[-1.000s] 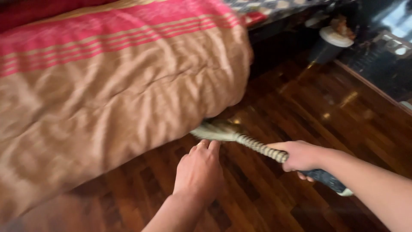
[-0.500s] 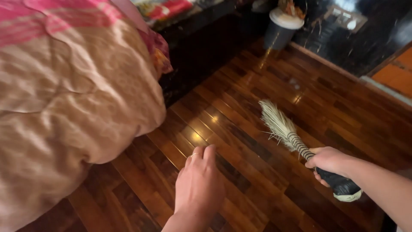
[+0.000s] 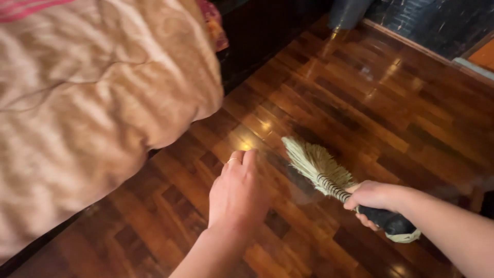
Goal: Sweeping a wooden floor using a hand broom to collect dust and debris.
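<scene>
My right hand (image 3: pixel 374 200) grips the dark handle of a short straw hand broom (image 3: pixel 315 163). Its pale bristles point up and left, low over the wooden floor (image 3: pixel 360 113). My left hand (image 3: pixel 238 191) hangs above the floor just left of the bristles. It holds nothing, its fingers are loosely curled, and one finger carries a ring. A bed with a tan quilt (image 3: pixel 87 103) fills the upper left, its corner hanging over the floor close to my left hand.
A dark gap runs under the bed's edge (image 3: pixel 46 239). A dark cabinet front (image 3: pixel 262 36) stands behind the bed corner. The base of a grey bin (image 3: pixel 350 13) sits at the top, beside a dark wall (image 3: pixel 432 25).
The broom came out from under the bed corner and swung right over the floor, then back a little toward my left hand. The view tilted lower.
</scene>
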